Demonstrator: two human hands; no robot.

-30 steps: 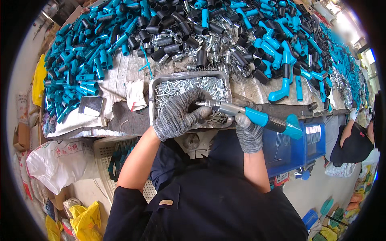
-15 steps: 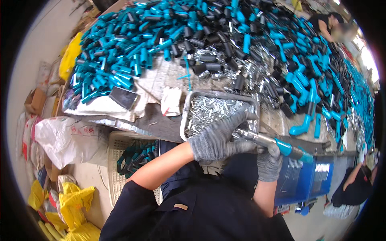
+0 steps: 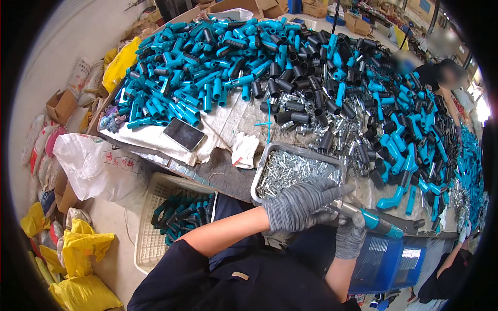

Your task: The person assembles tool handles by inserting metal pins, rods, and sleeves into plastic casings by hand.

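We see a broad heap of teal and black plastic tubes and angled bodies point(image 3: 207, 62) toward the back of the bench, probably set there to leave the front edge workable. Below, a cream perforated plastic basket point(image 3: 150, 215) likely keeps its teal-and-black contents off the bench. The grey shallow rectangular tray point(image 3: 261, 166) sits at the near edge, presumably for a short reach. Just beside its near-right corner we hold a long piece with silver front and teal-and-black body point(image 3: 371, 220), slanted, silver end leftward. Our grey-knit-gloved left hand point(image 3: 303, 205) extends its fingers above that corner, by the silver end; whether it grips, we cannot tell. Our likewise gloved right hand point(image 3: 350, 237) curls firmly around the piece's middle. Small silvery metal pins point(image 3: 290, 173) fill the tray.
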